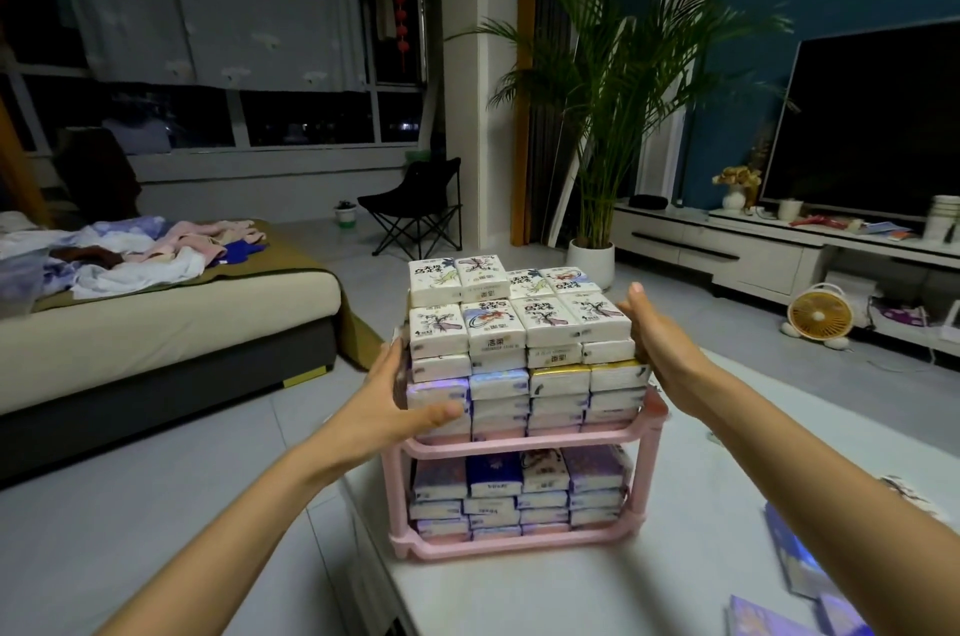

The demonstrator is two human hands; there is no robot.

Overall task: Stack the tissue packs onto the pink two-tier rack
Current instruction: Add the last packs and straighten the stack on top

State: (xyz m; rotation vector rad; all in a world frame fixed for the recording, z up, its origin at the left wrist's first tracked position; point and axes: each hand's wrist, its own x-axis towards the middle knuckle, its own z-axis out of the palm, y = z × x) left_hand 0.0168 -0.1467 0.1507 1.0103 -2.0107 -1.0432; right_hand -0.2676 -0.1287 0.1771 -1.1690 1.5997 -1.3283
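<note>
On the table (571,594), at 12 o'clock: rack (524,443) with both tiers full, packs (519,323) piled above the top tier.
Flat against the packs' 9 o'clock side lies the left hand (395,407), fingers straight and together, thumb across a front pack; the right hand (660,339) presses the 3 o'clock side, fingers also straight and together. Top packs lie flat, long axes toward 12, short ends facing 6; the rack's long axis runs 9 to 3. Packs judged light, soft and film-slick, so they may slide: take them by even pressure on opposite sides.
</note>
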